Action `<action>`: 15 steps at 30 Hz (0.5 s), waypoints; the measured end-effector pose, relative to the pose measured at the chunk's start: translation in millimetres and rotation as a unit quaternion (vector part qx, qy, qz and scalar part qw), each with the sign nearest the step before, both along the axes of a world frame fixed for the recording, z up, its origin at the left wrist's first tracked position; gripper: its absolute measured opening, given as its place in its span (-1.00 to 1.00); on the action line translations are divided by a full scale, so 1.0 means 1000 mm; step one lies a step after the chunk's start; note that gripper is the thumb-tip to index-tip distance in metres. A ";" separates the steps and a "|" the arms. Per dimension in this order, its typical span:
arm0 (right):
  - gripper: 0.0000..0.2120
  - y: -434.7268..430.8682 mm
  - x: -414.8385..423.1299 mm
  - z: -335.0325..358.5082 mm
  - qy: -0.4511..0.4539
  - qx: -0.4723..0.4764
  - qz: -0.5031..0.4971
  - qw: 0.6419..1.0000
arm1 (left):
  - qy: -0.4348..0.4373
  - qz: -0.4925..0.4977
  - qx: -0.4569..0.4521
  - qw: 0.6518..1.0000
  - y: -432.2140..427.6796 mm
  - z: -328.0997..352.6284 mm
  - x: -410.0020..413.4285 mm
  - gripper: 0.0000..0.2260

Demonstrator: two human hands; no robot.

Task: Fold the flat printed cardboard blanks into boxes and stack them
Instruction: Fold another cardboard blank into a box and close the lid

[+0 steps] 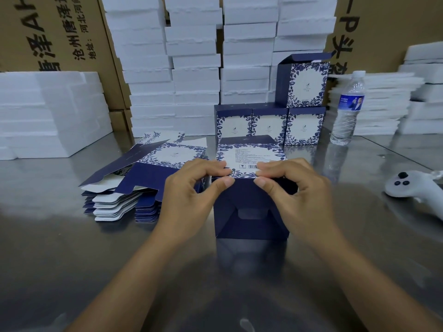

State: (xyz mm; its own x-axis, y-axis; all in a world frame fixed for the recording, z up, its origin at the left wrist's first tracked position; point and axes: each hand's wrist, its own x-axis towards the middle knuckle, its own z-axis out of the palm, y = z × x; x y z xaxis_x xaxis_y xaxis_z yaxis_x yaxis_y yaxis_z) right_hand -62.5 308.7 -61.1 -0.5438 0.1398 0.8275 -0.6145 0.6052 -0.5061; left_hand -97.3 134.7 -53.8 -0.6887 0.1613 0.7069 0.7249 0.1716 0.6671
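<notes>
On the steel table [72, 248], the finished boxes [269, 123] stand just behind the half-made box [249, 224], three in a row with a fourth on top, and the pile of flat blanks [143, 178] lies just left of it. It lies on its side, its dark bottom flaps seemingly locked, so the bottom closure looks nearly done. The left hand [191, 195] and right hand [302, 195], near each other but not touching, each pinch its upper near edge. Next it likely needs turning upright and stacking behind.

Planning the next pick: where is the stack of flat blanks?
Head view: the stack of flat blanks lies on the metal table, just left of the left hand and the half-folded box.
</notes>
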 end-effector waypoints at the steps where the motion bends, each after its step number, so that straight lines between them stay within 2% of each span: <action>1: -0.89 0.000 0.000 0.000 0.003 0.001 0.001 1.000 | 0.003 -0.002 -0.001 1.000 0.000 0.000 0.000 -0.90; 5: -0.85 0.006 0.003 0.000 0.027 0.009 -0.010 1.000 | 0.005 -0.010 0.003 1.000 0.001 -0.001 0.000 -0.93; 9: -0.86 0.009 0.005 -0.001 0.004 -0.034 0.000 0.999 | 0.007 -0.014 -0.001 1.000 0.001 -0.001 -0.001 -0.93; 15: -0.83 0.004 0.003 0.000 -0.016 -0.048 0.004 0.999 | -0.013 -0.029 -0.003 0.999 -0.002 -0.001 -0.004 -0.94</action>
